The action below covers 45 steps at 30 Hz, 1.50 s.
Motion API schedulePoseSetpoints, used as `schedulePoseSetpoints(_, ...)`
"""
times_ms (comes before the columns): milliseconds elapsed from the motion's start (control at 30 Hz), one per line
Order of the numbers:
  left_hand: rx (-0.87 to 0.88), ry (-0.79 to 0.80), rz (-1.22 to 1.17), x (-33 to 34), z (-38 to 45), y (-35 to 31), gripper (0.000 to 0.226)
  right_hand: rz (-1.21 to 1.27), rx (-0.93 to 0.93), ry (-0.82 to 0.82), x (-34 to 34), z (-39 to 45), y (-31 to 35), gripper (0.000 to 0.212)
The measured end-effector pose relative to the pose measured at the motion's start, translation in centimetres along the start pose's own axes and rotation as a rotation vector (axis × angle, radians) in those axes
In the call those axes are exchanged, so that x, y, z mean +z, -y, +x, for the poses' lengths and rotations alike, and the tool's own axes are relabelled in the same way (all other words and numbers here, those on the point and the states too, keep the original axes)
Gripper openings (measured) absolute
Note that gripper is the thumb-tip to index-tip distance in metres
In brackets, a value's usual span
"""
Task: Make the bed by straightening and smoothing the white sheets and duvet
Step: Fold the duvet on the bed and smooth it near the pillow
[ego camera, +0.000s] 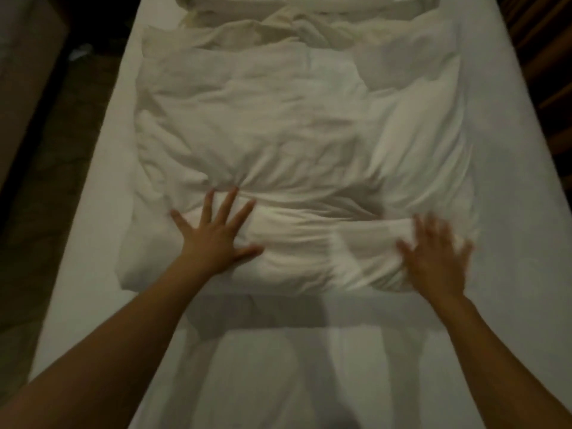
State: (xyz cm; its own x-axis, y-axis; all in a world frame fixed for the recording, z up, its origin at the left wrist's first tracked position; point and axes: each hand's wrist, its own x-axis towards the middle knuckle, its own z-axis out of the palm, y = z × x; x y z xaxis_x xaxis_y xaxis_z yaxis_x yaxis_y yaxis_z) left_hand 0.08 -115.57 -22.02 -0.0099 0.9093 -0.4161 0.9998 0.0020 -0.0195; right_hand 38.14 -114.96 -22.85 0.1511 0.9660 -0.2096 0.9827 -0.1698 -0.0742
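Two bare forearms come in from the near end of the bed, both reaching onto the white duvet (278, 144), so I'll use that as the reference for everything. Left hand (216, 236) is palm down on the duvet's near left part, fingers straight and splayed wide, thumb stuck out toward the middle, pressing into the padding. Right hand (436, 258) sits on the duvet's near right corner, also flat with fingers spread, but it's smeared with motion blur so can't say much more about the fingertips.

One duvet, folded into a puffy, wrinkled bundle lying along the middle of the mattress. Under it and on both sides is one flat white sheet (510, 212), which looks smooth. Beyond the duvet's far edge there's a rumpled pile of cream bedding (278, 23); can't tell how many pieces. Dark floor (62, 150) left of it all.
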Motion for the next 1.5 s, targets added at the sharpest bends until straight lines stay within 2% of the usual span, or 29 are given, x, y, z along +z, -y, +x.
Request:
schedulePoseSetpoints(67,-0.107,0.031,-0.125,-0.9,-0.3,0.2,0.087,0.352,0.328,-0.098,-1.9,0.4,0.4,0.058)
schedulePoseSetpoints(100,-0.190,0.003,-0.208,-1.1,-0.6,0.2,0.086,0.512,0.380,-0.204,-2.6,0.4,0.7,0.058)
schedulePoseSetpoints(167,-0.386,-0.067,-0.388,-1.2,-1.8,0.4,0.084,0.685,0.330,-0.322,-4.3,-0.1,1.7,0.056)
schedulePoseSetpoints(233,-0.550,-0.077,-0.514,-0.7,-3.5,0.3,0.084,0.500,0.235,-0.216,-4.7,-1.8,3.3,0.055)
schedulePoseSetpoints(267,-0.584,-0.072,-0.539,-0.4,-4.2,-0.5,0.085,0.322,0.132,-0.177,-4.0,-3.2,4.7,0.055)
schedulePoseSetpoints(300,-0.555,-0.078,-0.528,-0.2,-4.8,-1.9,0.085,0.178,-0.045,-0.165,-3.2,-4.6,6.6,0.054)
schedulePoseSetpoints(367,-0.380,-0.128,-0.485,0.0,-5.5,-5.9,0.087,0.001,-0.499,-0.156,-1.4,-7.2,10.8,0.058)
schedulePoseSetpoints(400,-0.263,-0.138,-0.441,0.2,-5.6,-7.3,0.089,-0.028,-0.648,-0.123,-0.5,-8.0,11.5,0.063)
schedulePoseSetpoints(433,-0.149,-0.121,-0.342,0.7,-5.6,-7.8,0.092,-0.070,-0.710,-0.076,-0.1,-8.0,10.9,0.071)
schedulePoseSetpoints(500,-0.024,-0.037,-0.092,1.4,-5.3,-4.7,0.110,-0.177,-0.557,-0.011,0.1,-6.1,6.0,0.100)
schedulePoseSetpoints(533,-0.040,0.021,0.007,2.1,-5.4,-1.9,0.119,-0.231,-0.427,0.011,0.2,-5.2,2.3,0.113)
schedulePoseSetpoints(600,-0.139,0.028,0.061,3.0,-5.5,3.0,0.128,-0.257,-0.212,0.062,-0.5,-4.3,-3.2,0.126)
schedulePoseSetpoints(667,-0.170,-0.011,0.041,2.6,-5.7,4.2,0.120,-0.225,-0.118,0.142,-0.3,-4.0,-3.7,0.119)
schedulePoseSetpoints(800,-0.056,-0.271,0.126,3.7,-5.7,4.0,0.101,-0.139,-0.017,0.047,1.1,-3.4,-1.4,0.097)
schedulePoseSetpoints(867,-0.036,-0.316,0.114,3.0,-5.4,4.0,0.093,-0.123,0.018,0.003,0.8,-2.6,-0.7,0.071)
schedulePoseSetpoints(933,-0.101,-0.272,0.045,1.1,-4.7,4.0,0.079,-0.117,-0.075,-0.075,-0.5,-1.9,0.1,0.039)
schedulePoseSetpoints(967,-0.123,-0.237,-0.001,-0.2,-4.6,4.2,0.070,-0.112,-0.180,-0.119,-1.7,-1.5,0.1,0.027)
schedulePoseSetpoints(1033,-0.088,-0.311,-0.026,-3.6,-4.4,5.9,0.051,-0.093,-0.362,-0.284,-5.2,0.2,-1.5,0.015)
schedulePoseSetpoints(1100,0.022,-0.428,0.076,-7.0,-4.4,8.4,0.038,-0.093,-0.383,-0.335,-9.2,1.7,-3.5,0.017)
schedulePoseSetpoints(1167,0.115,-0.434,0.123,-8.8,-4.2,8.3,0.031,-0.160,-0.289,-0.213,-11.3,2.2,-3.2,0.011)
schedulePoseSetpoints(1200,0.074,-0.377,0.122,-9.2,-4.0,7.8,0.025,-0.214,-0.230,-0.065,-11.2,2.0,-2.3,0.006)
schedulePoseSetpoints(1233,-0.002,-0.280,0.112,-8.8,-4.1,7.4,0.019,-0.244,-0.201,0.057,-10.4,1.8,-1.4,0.011)
schedulePoseSetpoints(1267,-0.073,-0.204,0.101,-8.1,-4.2,7.1,0.018,-0.265,-0.181,0.122,-9.8,1.3,-1.0,0.014)
schedulePoseSetpoints(1300,-0.098,-0.183,0.119,-7.4,-4.2,7.3,0.019,-0.271,-0.179,0.100,-9.5,1.0,-1.0,0.012)
schedulePoseSetpoints(1367,-0.072,-0.186,0.091,-6.9,-4.3,8.1,0.021,-0.215,-0.210,-0.046,-9.8,1.3,-1.7,0.010)
schedulePoseSetpoints(1400,-0.032,-0.282,0.087,-6.7,-3.6,8.4,0.020,-0.202,-0.195,-0.087,-9.9,2.1,-2.4,0.015)
schedulePoseSetpoints(1433,-0.026,-0.351,0.093,-6.9,-2.5,8.1,0.016,-0.194,-0.134,-0.068,-9.9,3.0,-2.6,0.023)
schedulePoseSetpoints(1467,-0.059,-0.337,0.072,-6.8,-1.7,7.5,0.015,-0.180,-0.071,0.034,-9.4,3.5,-2.2,0.032)
schedulePoseSetpoints(1500,-0.143,-0.239,0.047,-6.3,-1.1,6.7,0.017,-0.158,-0.010,0.140,-8.3,3.3,-1.8,0.039)
